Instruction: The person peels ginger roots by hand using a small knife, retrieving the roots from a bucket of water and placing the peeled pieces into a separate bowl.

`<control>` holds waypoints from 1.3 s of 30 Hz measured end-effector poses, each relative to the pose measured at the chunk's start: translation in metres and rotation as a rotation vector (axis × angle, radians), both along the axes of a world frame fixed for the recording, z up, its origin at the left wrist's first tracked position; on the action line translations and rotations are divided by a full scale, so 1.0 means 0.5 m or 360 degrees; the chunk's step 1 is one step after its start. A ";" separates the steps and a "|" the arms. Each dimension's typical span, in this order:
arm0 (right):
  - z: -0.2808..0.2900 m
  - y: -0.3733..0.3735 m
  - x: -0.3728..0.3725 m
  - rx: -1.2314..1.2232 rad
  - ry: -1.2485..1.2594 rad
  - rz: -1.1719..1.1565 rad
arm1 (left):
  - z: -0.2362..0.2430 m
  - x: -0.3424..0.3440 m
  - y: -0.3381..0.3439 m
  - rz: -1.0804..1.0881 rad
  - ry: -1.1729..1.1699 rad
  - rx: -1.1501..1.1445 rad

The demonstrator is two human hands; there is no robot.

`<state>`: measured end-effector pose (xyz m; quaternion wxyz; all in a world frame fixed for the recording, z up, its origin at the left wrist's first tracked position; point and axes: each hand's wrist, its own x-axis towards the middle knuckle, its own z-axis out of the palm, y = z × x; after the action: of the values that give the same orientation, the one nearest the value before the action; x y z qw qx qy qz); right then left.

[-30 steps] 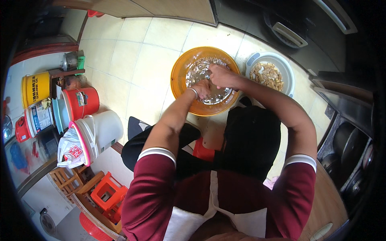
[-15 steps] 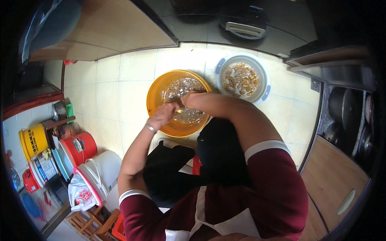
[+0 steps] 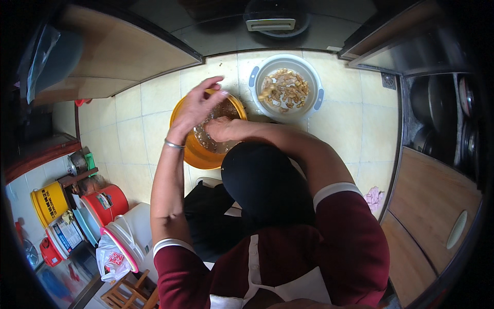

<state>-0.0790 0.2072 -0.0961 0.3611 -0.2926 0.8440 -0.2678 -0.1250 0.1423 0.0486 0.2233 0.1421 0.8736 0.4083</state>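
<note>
My left hand [image 3: 203, 103] is raised over the yellow basin [image 3: 198, 157], fingers apart with nothing visible in them. My right hand [image 3: 220, 130] reaches into that basin, among murky, glinting water; its fingertips are hidden. To the right stands a grey two-handled basin [image 3: 314, 103] holding pale brown food pieces [image 3: 290, 92]. A blurred yellowish bit [image 3: 266, 93] shows at that basin's left side, near my left hand's fingertips. My dark-clad knee [image 3: 257, 180] is just below the yellow basin.
Buckets [image 3: 105, 206] and a white bag [image 3: 110, 257] are stacked at the left, with a wooden frame [image 3: 123, 293] below them. Cupboard doors [image 3: 422, 195] and shelved pans [image 3: 437, 108] line the right; a dark cabinet front [image 3: 216, 28] is ahead. A pink cloth [image 3: 373, 198] lies by the right cupboard.
My left hand has risen out of the yellow basin toward the grey one and opened. My right hand stays in the water. The view has shifted.
</note>
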 end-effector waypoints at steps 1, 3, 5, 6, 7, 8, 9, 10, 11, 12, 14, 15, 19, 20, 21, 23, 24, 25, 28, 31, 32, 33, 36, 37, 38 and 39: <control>0.052 0.030 -0.009 0.0092 -0.0128 0.0019 | -0.019 -0.007 -0.025 0.0134 -0.0050 0.0131; 0.037 0.050 -0.013 -0.0170 -0.0091 -0.0356 | -0.033 -0.021 -0.094 0.0254 -0.0272 0.0116; 0.034 0.052 -0.034 -0.0283 -0.0162 -0.0596 | -0.070 -0.009 -0.160 0.0414 -0.0443 -0.0008; 0.006 0.039 -0.038 -0.0531 -0.0041 -0.0845 | -0.096 0.003 -0.191 0.0502 -0.0529 -0.0073; 0.035 0.052 -0.049 -0.0679 -0.0318 -0.0978 | -0.138 0.018 -0.230 0.0573 -0.0642 0.0002; 0.043 0.059 -0.052 -0.0839 -0.0537 -0.1167 | -0.188 0.032 -0.262 0.0634 -0.0749 0.0081; 0.047 0.064 -0.056 -0.0994 -0.0755 -0.1359 | -0.238 0.041 -0.282 0.0689 -0.0856 0.0165; 0.054 0.065 -0.056 -0.1056 -0.0875 -0.1421 | -0.292 0.052 -0.294 0.0563 -0.0731 -0.0078; 0.061 0.062 -0.052 -0.1108 -0.0999 -0.1478 | -0.348 0.062 -0.298 0.0440 -0.0609 -0.0314; 0.059 0.066 -0.050 -0.1155 -0.1116 -0.1558 | -0.392 0.061 -0.287 0.0293 -0.0488 -0.0541; 0.045 0.074 -0.057 -0.1504 -0.1572 -0.1602 | -0.438 0.053 -0.246 0.0227 -0.0362 -0.0460; 0.037 0.084 -0.063 -0.1681 -0.1792 -0.1629 | -0.462 0.044 -0.221 0.0182 -0.0296 -0.0415; 0.099 0.131 -0.071 -0.2095 -0.2630 -0.1667 | -0.533 0.059 -0.176 0.0029 -0.0280 -0.1007; 0.105 0.134 -0.072 -0.2089 -0.2643 -0.1729 | -0.579 0.078 -0.175 0.0226 -0.0277 -0.0908; 0.097 0.144 -0.072 -0.2172 -0.2675 -0.1718 | -0.570 0.075 -0.150 0.0111 -0.0178 -0.1035; 0.112 0.142 -0.070 -0.2131 -0.2739 -0.1799 | -0.578 0.060 -0.155 0.0048 -0.0507 -0.0726; 0.122 0.130 -0.068 -0.2068 -0.2739 -0.1783 | -0.617 0.066 -0.179 0.0118 -0.0652 -0.0493; 0.124 0.124 -0.064 -0.2044 -0.2764 -0.1632 | -0.661 0.082 -0.195 0.0197 -0.0787 -0.0253; 0.180 0.138 -0.077 -0.1776 -0.2585 -0.1454 | -0.673 0.101 -0.214 0.0282 -0.0943 -0.0275; 0.288 0.148 -0.071 -0.1694 -0.2288 -0.1731 | -0.593 0.080 -0.183 0.0238 -0.1053 -0.0529; 0.345 0.148 -0.063 -0.1622 -0.2019 -0.1790 | -0.554 0.072 -0.174 0.0234 -0.1116 -0.0533; 0.335 0.157 -0.072 -0.1606 -0.2002 -0.1619 | -0.498 0.069 -0.152 0.0230 -0.1226 -0.0425; 0.344 0.155 -0.096 -0.1452 -0.1978 -0.1559 | -0.414 0.071 -0.146 0.0271 -0.1531 -0.0109; 0.352 0.150 -0.094 -0.1498 -0.1997 -0.1497 | -0.401 0.079 -0.151 0.0292 -0.1625 -0.0003; 0.359 0.148 -0.094 -0.1546 -0.2014 -0.1437 | -0.449 0.076 -0.166 0.0345 -0.1759 -0.0109; 0.364 0.146 -0.091 -0.1602 -0.2028 -0.1392 | -0.449 0.069 -0.164 0.0292 -0.1743 -0.0147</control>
<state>-0.1247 0.2804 0.0856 0.4544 0.1325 0.3052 -0.8264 -0.0904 0.0604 -0.1759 0.6143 -0.1775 0.6556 0.4017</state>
